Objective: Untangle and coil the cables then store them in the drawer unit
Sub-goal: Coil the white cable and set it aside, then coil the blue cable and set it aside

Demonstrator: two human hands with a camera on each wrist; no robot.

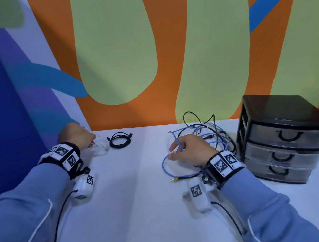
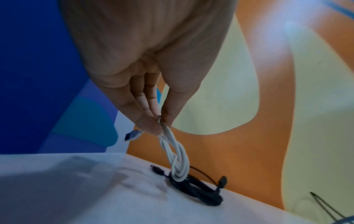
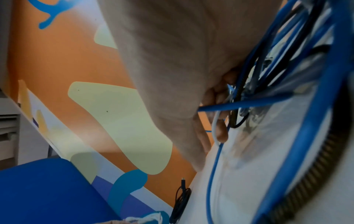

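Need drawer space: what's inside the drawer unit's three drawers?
All three drawers of the drawer unit are closed. Through the smoky translucent fronts nothing distinct shows; contents, if any, cannot be told.

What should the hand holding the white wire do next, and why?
Probably set it down beside the black coil. The left hand pinches the white cable, which already hangs in a neat coil above that spot. The right hand grips a blue cable in the tangle, which likely needs both hands. The drawer unit is closed.

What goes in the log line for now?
left hand: pinches coiled white cable | right hand: grips blue cable | black three-drawer unit: closed
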